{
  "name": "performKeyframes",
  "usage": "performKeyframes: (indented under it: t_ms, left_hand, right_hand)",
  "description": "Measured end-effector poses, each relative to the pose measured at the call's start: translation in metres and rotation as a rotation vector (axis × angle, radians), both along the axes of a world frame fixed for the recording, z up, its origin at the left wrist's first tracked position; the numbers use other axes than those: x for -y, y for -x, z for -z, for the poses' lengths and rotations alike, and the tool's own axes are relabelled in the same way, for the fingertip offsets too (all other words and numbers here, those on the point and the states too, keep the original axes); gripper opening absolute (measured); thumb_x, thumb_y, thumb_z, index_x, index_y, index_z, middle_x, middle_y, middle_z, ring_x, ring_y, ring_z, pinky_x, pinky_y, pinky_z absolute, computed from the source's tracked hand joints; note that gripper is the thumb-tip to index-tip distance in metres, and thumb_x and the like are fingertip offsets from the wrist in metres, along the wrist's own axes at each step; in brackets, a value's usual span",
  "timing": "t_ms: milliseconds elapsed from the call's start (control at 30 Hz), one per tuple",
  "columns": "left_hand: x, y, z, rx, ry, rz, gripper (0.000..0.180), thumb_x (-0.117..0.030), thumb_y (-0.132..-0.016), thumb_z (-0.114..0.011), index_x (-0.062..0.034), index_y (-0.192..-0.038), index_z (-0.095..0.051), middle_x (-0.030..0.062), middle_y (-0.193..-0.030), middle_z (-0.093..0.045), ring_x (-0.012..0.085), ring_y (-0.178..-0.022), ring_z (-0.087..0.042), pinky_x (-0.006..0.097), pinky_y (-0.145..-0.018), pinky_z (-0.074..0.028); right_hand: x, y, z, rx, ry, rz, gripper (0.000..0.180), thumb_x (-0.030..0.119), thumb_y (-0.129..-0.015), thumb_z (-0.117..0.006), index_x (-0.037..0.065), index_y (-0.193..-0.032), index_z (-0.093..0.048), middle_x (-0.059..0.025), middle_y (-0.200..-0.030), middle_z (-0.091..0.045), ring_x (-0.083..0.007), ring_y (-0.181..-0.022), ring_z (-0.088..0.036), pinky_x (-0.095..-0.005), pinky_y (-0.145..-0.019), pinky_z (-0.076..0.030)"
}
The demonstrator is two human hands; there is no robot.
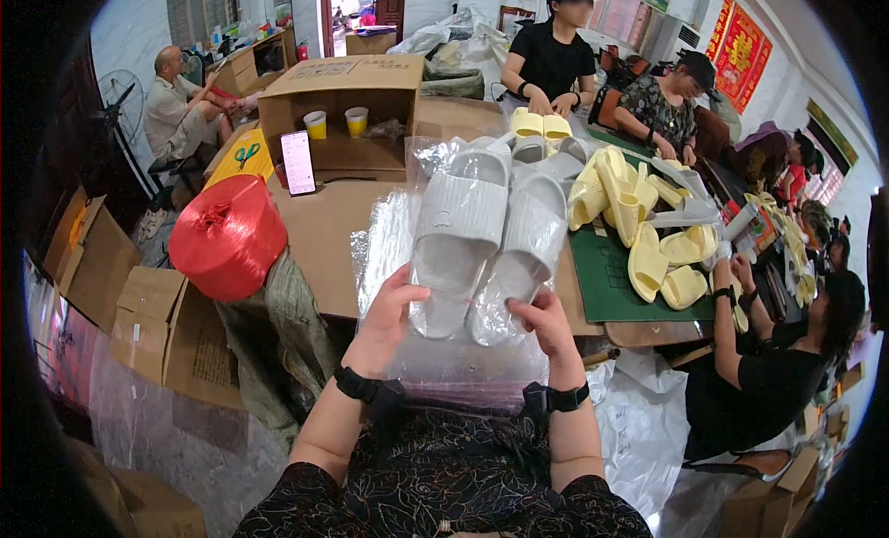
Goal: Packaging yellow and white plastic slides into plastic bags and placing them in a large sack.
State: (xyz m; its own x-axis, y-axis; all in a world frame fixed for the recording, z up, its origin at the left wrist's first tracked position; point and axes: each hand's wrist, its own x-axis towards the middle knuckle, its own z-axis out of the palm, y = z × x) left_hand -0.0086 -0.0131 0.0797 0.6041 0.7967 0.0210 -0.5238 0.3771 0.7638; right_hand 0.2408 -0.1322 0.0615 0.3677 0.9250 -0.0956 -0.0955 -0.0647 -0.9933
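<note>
"Between the left hand [384, 321] and the right hand [550, 331], what's that?"

"A pair of grey slippers [460, 207] in a clear bag [423, 158]."

"Is the grip firm?"

"Both hands are closed on the lower ends, thumbs on the near face. Most other fingers are hidden, and I can't tell how hard they press."

"Where's the pair?"

"Held in front of the body, at the near side of the table [335, 237]."

"And farther out?"

"To the left, a red roll of string [227, 240]; beyond it, a phone [298, 165] stands upright by a cardboard box [344, 72]. To the right, yellow slippers [646, 265] lie on a green mat [607, 293]."
</note>
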Motion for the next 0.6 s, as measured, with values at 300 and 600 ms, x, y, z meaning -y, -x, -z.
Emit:
performKeyframes:
  t_ms: [300,600]
  left_hand:
    - [0.005,-0.009,0.004,-0.103,0.149,0.116,0.050,-0.001,-0.083,-0.062,0.0038,-0.132,-0.053,0.0105,-0.118,-0.066,0.0204,-0.109,-0.064,0.034,-0.095,-0.050]
    - [0.040,-0.009,0.003,-0.092,0.026,0.080,0.052,-0.008,-0.089,-0.067,0.0023,-0.135,-0.049,0.0104,-0.120,-0.065,0.0181,-0.109,-0.063,0.033,-0.096,-0.050]
  right_hand:
    - [-0.014,0.021,0.026,0.349,-0.300,0.333,0.034,0.021,-0.079,-0.079,-0.002,-0.099,-0.064,-0.0016,-0.076,-0.064,-0.0070,-0.062,-0.052,-0.0252,-0.055,-0.041]
    - [-0.010,0.051,0.022,0.255,-0.228,0.327,0.050,0.008,-0.088,-0.072,-0.005,-0.129,-0.048,-0.0139,-0.118,-0.061,-0.0210,-0.105,-0.060,-0.0311,-0.092,-0.048]
